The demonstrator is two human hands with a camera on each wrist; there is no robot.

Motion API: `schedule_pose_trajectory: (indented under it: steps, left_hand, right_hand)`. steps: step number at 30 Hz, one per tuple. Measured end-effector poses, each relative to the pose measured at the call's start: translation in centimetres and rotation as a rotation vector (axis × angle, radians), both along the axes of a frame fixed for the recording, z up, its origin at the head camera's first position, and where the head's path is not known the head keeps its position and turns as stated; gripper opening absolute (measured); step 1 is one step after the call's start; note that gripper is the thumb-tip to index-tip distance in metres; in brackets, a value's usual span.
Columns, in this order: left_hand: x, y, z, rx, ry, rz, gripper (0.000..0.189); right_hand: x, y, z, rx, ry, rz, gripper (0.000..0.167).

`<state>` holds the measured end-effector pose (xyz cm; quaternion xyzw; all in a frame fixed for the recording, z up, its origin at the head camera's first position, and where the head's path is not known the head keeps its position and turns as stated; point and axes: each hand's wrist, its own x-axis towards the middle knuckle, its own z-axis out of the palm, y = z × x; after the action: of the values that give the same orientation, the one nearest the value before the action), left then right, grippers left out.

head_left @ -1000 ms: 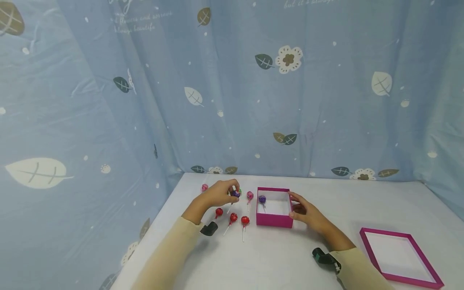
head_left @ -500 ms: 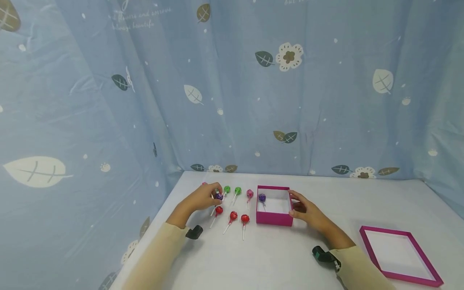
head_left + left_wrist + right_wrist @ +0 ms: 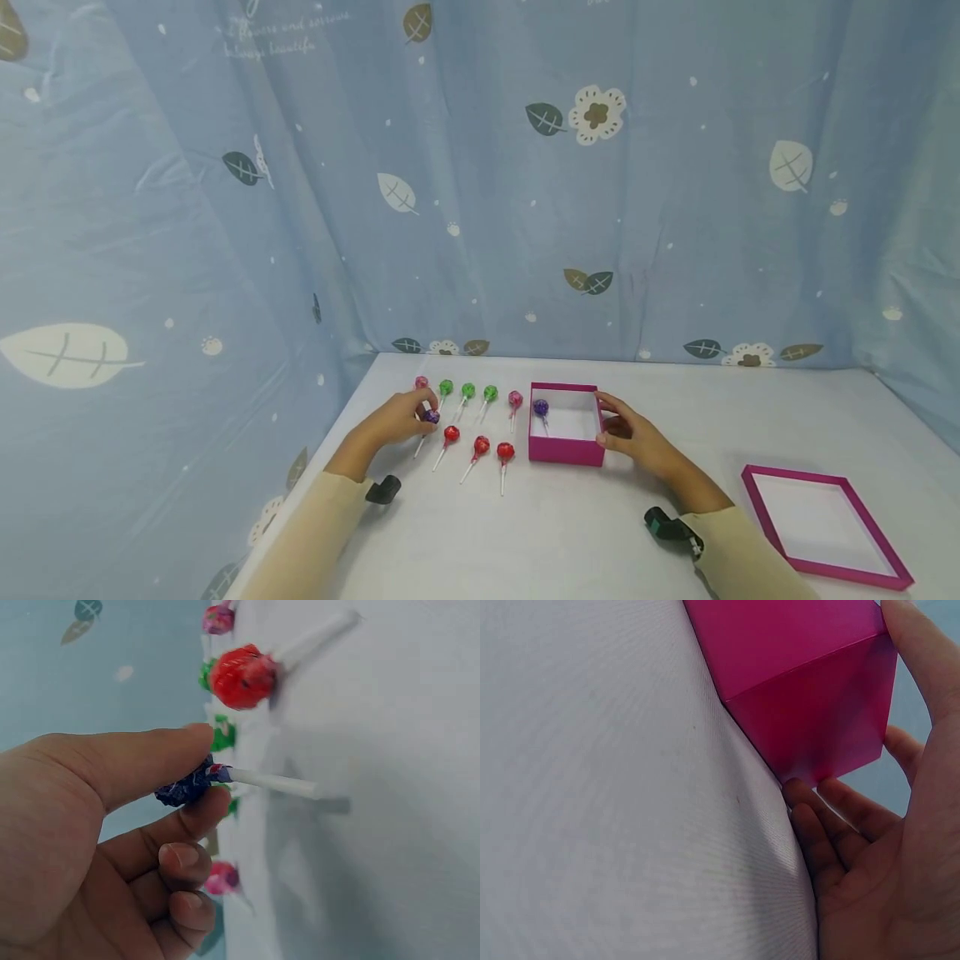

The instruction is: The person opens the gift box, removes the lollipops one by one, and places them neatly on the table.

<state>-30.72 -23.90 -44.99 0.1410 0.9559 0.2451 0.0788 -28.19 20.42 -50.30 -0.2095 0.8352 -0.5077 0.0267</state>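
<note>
My left hand (image 3: 398,418) pinches a purple-wrapped lollipop (image 3: 184,787) between thumb and index finger, its white stick pointing away from the palm. In the left wrist view the stick's end hovers close to the white table. A second purple lollipop (image 3: 542,407) leans inside the open magenta box (image 3: 566,452). My right hand (image 3: 633,435) holds that box at its right side, thumb at the front corner and fingers along the side wall (image 3: 817,712). Right of the left hand lies a red lollipop (image 3: 451,434); just behind it are a pink lollipop (image 3: 422,382) and a green lollipop (image 3: 446,387).
Two more red lollipops (image 3: 482,445) lie in the front row. Two further green ones (image 3: 468,391) and another pink one (image 3: 515,400) make up the back row. The magenta-rimmed box lid (image 3: 825,521) lies at right. A blue curtain (image 3: 480,208) hangs behind the table.
My left hand has carried the purple lollipop leftward, from beside the green ones to the left end of the front row. The right hand stays at the box.
</note>
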Motion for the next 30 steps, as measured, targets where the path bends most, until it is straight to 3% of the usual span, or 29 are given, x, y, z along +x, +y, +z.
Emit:
schedule_pose_trajectory:
  steps: [10,18,30]
  left_hand:
    - [0.4,-0.2,-0.5,-0.009,-0.043,0.034,0.023]
    - [0.5,-0.4,-1.1,-0.021,-0.043,0.031,0.021]
    - [0.5,-0.4,-1.2,-0.028,-0.067,0.068,0.023]
  right_hand:
    - [0.0,0.0,0.0,0.006,-0.034,-0.029,0.075]
    - [0.0,0.1,-0.2,-0.003,-0.011,0.006,0.074]
    - [0.1,0.0,0.2,0.001,-0.029,-0.001,0.075]
